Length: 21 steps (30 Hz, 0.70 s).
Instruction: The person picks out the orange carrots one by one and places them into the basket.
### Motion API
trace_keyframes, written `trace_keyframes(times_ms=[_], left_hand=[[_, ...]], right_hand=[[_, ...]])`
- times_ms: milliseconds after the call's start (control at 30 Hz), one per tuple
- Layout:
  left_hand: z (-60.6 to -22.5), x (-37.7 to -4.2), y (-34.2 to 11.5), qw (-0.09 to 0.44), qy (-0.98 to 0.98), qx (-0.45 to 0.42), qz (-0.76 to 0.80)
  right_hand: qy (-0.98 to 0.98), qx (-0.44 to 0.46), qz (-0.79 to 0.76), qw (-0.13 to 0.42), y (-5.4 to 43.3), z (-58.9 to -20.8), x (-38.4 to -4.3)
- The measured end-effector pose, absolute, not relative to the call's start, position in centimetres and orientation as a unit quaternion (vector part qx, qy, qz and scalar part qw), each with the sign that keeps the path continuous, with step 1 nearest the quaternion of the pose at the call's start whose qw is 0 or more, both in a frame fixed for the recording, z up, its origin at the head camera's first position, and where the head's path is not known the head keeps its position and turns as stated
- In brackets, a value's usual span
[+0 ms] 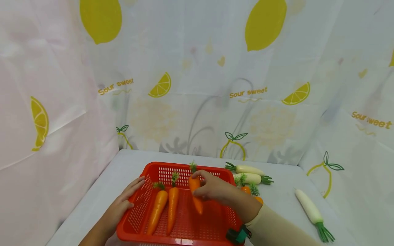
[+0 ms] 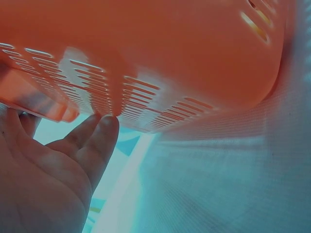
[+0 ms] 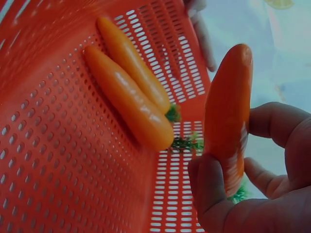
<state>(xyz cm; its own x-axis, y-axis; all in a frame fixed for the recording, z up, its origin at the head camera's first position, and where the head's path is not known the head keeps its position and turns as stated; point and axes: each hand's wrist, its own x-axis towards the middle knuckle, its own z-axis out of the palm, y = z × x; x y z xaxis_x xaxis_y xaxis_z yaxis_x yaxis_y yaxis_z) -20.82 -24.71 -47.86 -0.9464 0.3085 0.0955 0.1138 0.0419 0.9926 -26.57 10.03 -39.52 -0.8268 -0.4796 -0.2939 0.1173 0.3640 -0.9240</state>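
My right hand (image 1: 210,186) pinches an orange carrot (image 3: 228,111) with a green leafy top between thumb and fingers, above the inside of a red plastic basket (image 1: 184,241). In the head view this carrot hangs with its tip pointing down. Two more carrots, a left one (image 1: 158,208) and a right one (image 1: 173,206), lie side by side in the basket's left half, leafy tops toward the far wall. At the basket's left side, my left hand (image 1: 121,203) rests against the rim. Its fairly straight fingers (image 2: 99,145) touch the slotted outer wall in the left wrist view.
Right of the basket lie carrots (image 1: 258,199), partly hidden by my right arm. Two white radishes with green stems, one farther (image 1: 250,169) and one nearer (image 1: 247,178), lie behind them. Another white radish (image 1: 309,206) is farther right. Lemon-print cloth (image 1: 197,112) encloses the table.
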Motion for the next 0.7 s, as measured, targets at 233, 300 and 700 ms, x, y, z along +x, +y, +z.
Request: trace_keyframes(times_ms=[233, 300, 700], left_hand=[[-47.7, -20.8, -24.8, 0.067, 0.721, 0.150, 0.673], [-47.8, -20.7, -24.7, 0.072, 0.720, 0.144, 0.675], [-47.5, -20.9, -24.6, 0.083, 0.728, 0.118, 0.670]], right_hand=[[0.798, -0.115, -0.532, 0.258, 8.3, -40.1, -27.0], [0.797, -0.118, -0.531, 0.263, 7.9, -40.3, -27.1], [0.812, -0.088, -0.507, 0.275, 6.2, -41.3, -27.6]])
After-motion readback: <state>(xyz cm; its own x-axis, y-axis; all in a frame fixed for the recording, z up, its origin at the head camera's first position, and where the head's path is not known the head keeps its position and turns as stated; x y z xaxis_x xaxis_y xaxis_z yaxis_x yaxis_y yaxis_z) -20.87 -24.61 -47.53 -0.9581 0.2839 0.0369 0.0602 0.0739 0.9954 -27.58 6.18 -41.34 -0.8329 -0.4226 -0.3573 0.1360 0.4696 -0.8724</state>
